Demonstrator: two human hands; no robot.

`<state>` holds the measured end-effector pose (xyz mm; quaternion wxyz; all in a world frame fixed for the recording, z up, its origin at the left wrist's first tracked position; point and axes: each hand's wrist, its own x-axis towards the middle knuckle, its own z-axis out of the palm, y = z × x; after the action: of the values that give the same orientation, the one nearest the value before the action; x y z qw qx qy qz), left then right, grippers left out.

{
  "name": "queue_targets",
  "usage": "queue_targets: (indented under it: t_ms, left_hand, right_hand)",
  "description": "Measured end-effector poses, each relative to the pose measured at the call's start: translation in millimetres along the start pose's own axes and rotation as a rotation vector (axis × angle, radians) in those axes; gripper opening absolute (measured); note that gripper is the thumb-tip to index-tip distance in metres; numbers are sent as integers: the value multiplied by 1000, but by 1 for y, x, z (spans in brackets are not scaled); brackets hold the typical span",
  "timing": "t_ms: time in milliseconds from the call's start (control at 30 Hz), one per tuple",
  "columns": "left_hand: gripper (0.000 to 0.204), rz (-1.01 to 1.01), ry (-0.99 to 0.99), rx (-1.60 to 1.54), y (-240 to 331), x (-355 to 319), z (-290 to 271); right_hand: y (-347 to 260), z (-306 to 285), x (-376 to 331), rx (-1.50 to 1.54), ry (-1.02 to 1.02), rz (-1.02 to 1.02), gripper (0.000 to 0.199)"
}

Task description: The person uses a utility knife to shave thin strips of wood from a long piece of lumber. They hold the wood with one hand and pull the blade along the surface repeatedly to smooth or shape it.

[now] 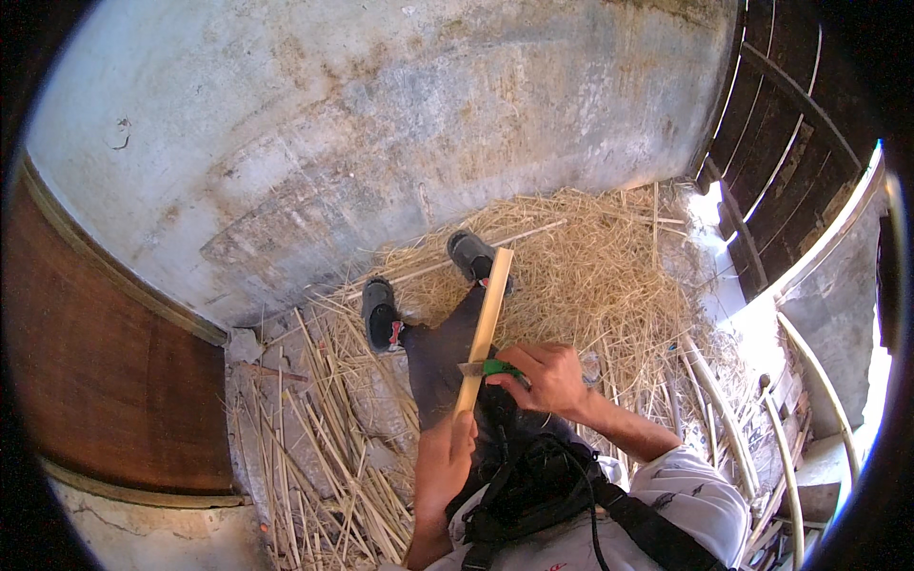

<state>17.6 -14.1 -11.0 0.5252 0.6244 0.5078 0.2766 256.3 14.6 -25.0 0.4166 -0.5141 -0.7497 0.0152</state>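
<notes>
A pale, flat bamboo strip (490, 309) slants upward and away from me over my lap. Its near end is wrapped by the fingers of my left hand (445, 457). My right hand (546, 378) is closed round the green handle of a knife (473, 368), whose short blade lies across the strip around its middle. Whether the edge bites into the strip I cannot make out. Beyond the strip are my dark shoes (383, 319), with the strip's far end over the right one.
A heap of thin shavings (595, 276) covers the floor ahead. Long split strips (328, 447) lie at left, and thicker poles (719, 409) at right. A stained wall (409, 124) rises in front, a brown panel (114, 352) stands left, and dark slatted boards (790, 124) stand far right.
</notes>
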Motion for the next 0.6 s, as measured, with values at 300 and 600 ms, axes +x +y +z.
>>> queue_targets:
  t_ms: [300,600]
  left_hand:
    - [40,60,37,192,3,-5,0]
    - [40,72,5,307,-15,-25,-1]
  right_hand:
    - [17,0,-1,-103,93,84,30]
    - [69,-14,21,-209,224,299,28]
